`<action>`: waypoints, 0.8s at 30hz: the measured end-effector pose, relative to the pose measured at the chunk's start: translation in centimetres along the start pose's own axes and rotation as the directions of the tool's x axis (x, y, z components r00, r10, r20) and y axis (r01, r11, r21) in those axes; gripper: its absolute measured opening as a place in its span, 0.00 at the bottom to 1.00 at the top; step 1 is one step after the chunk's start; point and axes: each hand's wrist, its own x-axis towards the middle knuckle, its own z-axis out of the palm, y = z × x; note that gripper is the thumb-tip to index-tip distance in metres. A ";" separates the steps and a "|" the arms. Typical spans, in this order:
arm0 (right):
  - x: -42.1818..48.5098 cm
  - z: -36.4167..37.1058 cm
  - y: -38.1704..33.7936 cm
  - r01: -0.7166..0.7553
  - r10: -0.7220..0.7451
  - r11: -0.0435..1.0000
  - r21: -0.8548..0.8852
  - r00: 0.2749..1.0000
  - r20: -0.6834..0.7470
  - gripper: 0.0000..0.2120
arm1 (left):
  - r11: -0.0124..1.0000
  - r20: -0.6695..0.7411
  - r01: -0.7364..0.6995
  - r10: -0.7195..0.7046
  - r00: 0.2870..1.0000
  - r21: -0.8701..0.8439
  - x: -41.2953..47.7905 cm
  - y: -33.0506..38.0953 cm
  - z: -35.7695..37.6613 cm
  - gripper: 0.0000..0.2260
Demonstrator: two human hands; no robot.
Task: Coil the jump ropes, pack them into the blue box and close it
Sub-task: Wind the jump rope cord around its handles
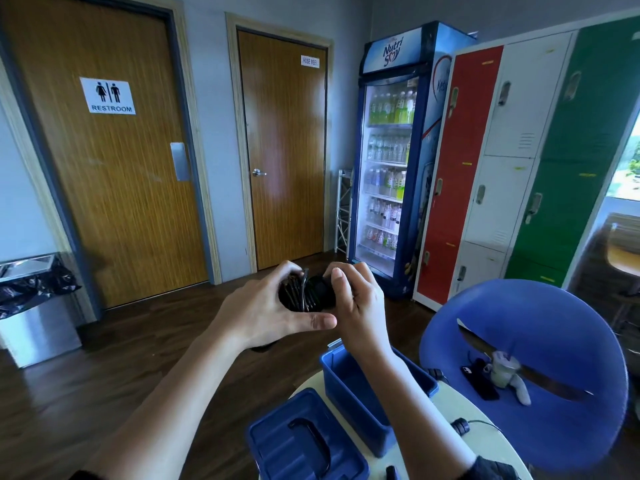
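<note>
Gripping a coiled black jump rope [305, 293] with left hand [272, 308] and right hand [358, 299], fingers of both curled round the bundle, up in the air beyond the open blue box [356, 410] on the pale round table [485, 445], its lid [277, 445] lying handle-up just beside.

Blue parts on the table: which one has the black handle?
The lid, lying flat nearest the camera, off the box. The handle sits on its top; the open box behind it shows none.
</note>
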 end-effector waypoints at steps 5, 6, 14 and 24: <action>-0.4 -0.1 -0.1 -0.055 0.055 0.998 0.011 0.998 0.011 0.20 | 0.999 0.000 -0.042 0.042 0.999 0.027 -0.1 0.0 0.6 0.46; -0.5 -0.1 -0.2 -0.050 0.050 0.999 0.009 0.999 0.003 0.21 | 0.998 0.002 -0.054 0.054 0.999 0.020 -0.1 0.0 0.6 0.45; -1.2 -1.4 0.1 -0.115 0.153 0.958 0.261 0.979 -0.133 0.19 | 0.991 -0.012 -0.050 0.049 0.999 -0.126 0.3 0.4 0.6 0.38; -3.5 -1.0 0.5 -0.269 0.248 0.838 0.474 0.963 0.109 0.16 | 0.987 -0.015 -0.073 0.072 0.997 -0.141 0.2 1.1 0.7 0.38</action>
